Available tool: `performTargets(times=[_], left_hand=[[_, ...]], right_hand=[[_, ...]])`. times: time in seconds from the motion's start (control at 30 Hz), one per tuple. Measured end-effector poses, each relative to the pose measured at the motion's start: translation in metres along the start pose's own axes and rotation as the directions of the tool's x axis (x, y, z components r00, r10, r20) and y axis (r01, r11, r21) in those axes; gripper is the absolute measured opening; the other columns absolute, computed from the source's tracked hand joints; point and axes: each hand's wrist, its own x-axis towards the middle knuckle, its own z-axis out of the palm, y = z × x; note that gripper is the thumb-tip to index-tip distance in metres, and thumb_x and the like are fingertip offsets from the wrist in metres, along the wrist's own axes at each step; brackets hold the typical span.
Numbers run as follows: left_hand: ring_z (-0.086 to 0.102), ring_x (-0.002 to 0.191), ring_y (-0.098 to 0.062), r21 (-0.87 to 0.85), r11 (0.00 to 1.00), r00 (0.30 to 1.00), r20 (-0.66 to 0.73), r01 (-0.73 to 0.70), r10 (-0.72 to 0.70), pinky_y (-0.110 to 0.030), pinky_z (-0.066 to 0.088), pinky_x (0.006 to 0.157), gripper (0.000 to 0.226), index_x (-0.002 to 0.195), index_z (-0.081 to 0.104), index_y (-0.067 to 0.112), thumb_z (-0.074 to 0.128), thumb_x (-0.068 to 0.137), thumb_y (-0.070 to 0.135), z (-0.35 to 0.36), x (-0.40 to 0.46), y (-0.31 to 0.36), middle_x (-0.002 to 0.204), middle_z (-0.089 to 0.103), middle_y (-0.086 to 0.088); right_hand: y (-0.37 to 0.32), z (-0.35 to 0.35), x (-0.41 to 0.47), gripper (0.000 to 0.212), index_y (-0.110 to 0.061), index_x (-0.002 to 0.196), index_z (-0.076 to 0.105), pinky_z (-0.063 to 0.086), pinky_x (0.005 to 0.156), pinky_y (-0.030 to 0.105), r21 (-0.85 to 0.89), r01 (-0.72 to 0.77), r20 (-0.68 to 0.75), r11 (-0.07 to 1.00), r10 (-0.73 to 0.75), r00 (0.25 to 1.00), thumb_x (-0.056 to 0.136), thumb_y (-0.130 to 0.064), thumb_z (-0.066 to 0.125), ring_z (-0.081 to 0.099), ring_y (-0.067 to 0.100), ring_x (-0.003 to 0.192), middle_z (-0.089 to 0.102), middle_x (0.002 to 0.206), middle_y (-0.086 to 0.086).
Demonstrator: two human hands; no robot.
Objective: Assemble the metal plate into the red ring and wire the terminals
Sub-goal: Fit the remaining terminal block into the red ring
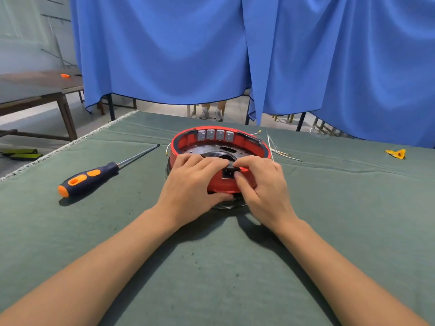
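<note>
The red ring [188,135] stands on the green cloth at the table's middle. A dark metal plate [213,150] lies inside it. Several grey terminals [215,134] line the ring's far inner wall. My left hand [191,187] grips the ring's near left wall, fingers over the rim and thumb under the bottom edge. My right hand [261,187] holds the near right side, thumb and fingers pinching around a black socket [227,173] set in the front wall. Thin wires [274,147] lie beside the ring at its right.
A screwdriver [94,176] with a dark blue and orange handle lies left of the ring, shaft pointing to the far right. A yellow scrap [397,153] sits at the far right. Blue curtains [235,50] hang behind the table. A wooden bench [35,90] stands at the left.
</note>
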Motion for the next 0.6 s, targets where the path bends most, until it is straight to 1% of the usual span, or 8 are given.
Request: performTargets(times=[0.1, 0.17, 0.27, 0.37, 0.43, 0.5, 0.57, 0.6], left_hand=[[0.063, 0.092, -0.025, -0.044, 0.999, 1.0, -0.01, -0.006, 0.006, -0.04, 0.038, 0.088, 0.057, 0.111, 0.066, 0.012, 0.074, 0.065, 0.044, 0.0017, 0.0017, -0.0015, 0.108, 0.07, 0.0], [0.063, 0.09, -0.026, -0.054, 0.998, 1.0, -0.018, -0.022, 0.021, -0.04, 0.039, 0.087, 0.055, 0.111, 0.066, 0.011, 0.074, 0.067, 0.044, 0.0037, 0.0015, -0.0032, 0.107, 0.069, 0.0], [0.062, 0.088, -0.027, -0.04, 0.997, 0.998, -0.012, -0.068, 0.067, -0.042, 0.039, 0.085, 0.05, 0.108, 0.067, 0.011, 0.072, 0.071, 0.044, 0.0061, 0.001, -0.0052, 0.109, 0.069, 0.0], [0.061, 0.089, -0.027, -0.023, 0.997, 0.997, -0.002, -0.079, 0.079, -0.041, 0.038, 0.086, 0.047, 0.108, 0.067, 0.01, 0.07, 0.074, 0.043, 0.0061, 0.0001, -0.0043, 0.11, 0.068, -0.001], [0.061, 0.092, -0.026, -0.033, 0.998, 0.998, 0.014, -0.059, 0.059, -0.039, 0.037, 0.088, 0.048, 0.108, 0.066, 0.011, 0.071, 0.073, 0.043, 0.0036, 0.001, -0.0028, 0.106, 0.068, -0.001], [0.059, 0.095, -0.022, -0.073, 0.997, 0.999, 0.032, -0.025, 0.027, -0.038, 0.037, 0.09, 0.047, 0.108, 0.065, 0.013, 0.068, 0.075, 0.046, 0.0004, 0.0021, -0.001, 0.103, 0.067, 0.001], [0.056, 0.093, -0.015, -0.203, 0.977, 0.998, 0.019, 0.058, -0.056, -0.034, 0.036, 0.089, 0.041, 0.104, 0.065, 0.017, 0.057, 0.08, 0.05, -0.002, 0.0032, 0.0023, 0.097, 0.065, 0.008], [0.055, 0.09, -0.01, -0.301, 0.944, 0.99, -0.001, 0.134, -0.14, -0.032, 0.035, 0.087, 0.039, 0.099, 0.066, 0.019, 0.051, 0.082, 0.051, -0.0033, 0.0043, 0.0043, 0.091, 0.064, 0.011]], right_hand=[[-0.0032, 0.0023, 0.0015, 0.013, -0.017, 0.092, 0.063, 0.035, 0.09, 0.034, 0.034, -0.032, -0.031, 0.999, 0.033, 0.999, 0.084, -0.024, 0.055, 0.051, 0.008, 0.088, 0.065, 0.089, -0.008], [-0.0031, 0.0028, 0.0012, 0.016, -0.017, 0.089, 0.063, 0.035, 0.089, 0.033, 0.046, -0.041, -0.042, 0.998, 0.043, 0.998, 0.083, -0.029, 0.053, 0.05, 0.008, 0.085, 0.063, 0.085, -0.008], [-0.0055, 0.004, 0.0019, 0.023, -0.014, 0.084, 0.062, 0.035, 0.085, 0.031, -0.035, -0.003, -0.034, 0.999, 0.002, 0.999, 0.083, -0.034, 0.05, 0.052, 0.014, 0.082, 0.061, 0.081, -0.005], [-0.0054, 0.0055, 0.0037, 0.018, -0.013, 0.083, 0.06, 0.035, 0.084, 0.03, -0.086, 0.018, -0.016, 0.996, -0.019, 1.0, 0.085, -0.03, 0.053, 0.052, 0.015, 0.08, 0.059, 0.08, -0.003], [-0.0048, 0.004, 0.0025, 0.016, -0.016, 0.086, 0.061, 0.036, 0.087, 0.03, -0.028, -0.011, -0.014, 1.0, 0.011, 1.0, 0.085, -0.03, 0.052, 0.05, 0.01, 0.084, 0.06, 0.083, -0.005], [-0.0028, 0.0029, 0.0001, 0.023, -0.018, 0.092, 0.063, 0.036, 0.091, 0.03, -0.012, -0.015, -0.021, 1.0, 0.015, 1.0, 0.085, -0.034, 0.048, 0.05, 0.006, 0.092, 0.063, 0.091, -0.007], [0.0009, 0.0002, -0.0014, 0.033, -0.018, 0.101, 0.064, 0.034, 0.094, 0.03, -0.041, -0.059, -0.058, 0.997, 0.057, 0.997, 0.087, -0.038, 0.041, 0.049, 0.01, 0.103, 0.063, 0.1, -0.007], [0.0039, -0.0025, -0.0007, 0.037, -0.019, 0.105, 0.063, 0.032, 0.093, 0.029, -0.039, -0.108, -0.089, 0.993, 0.104, 0.991, 0.087, -0.04, 0.039, 0.048, 0.011, 0.107, 0.062, 0.103, -0.008]])
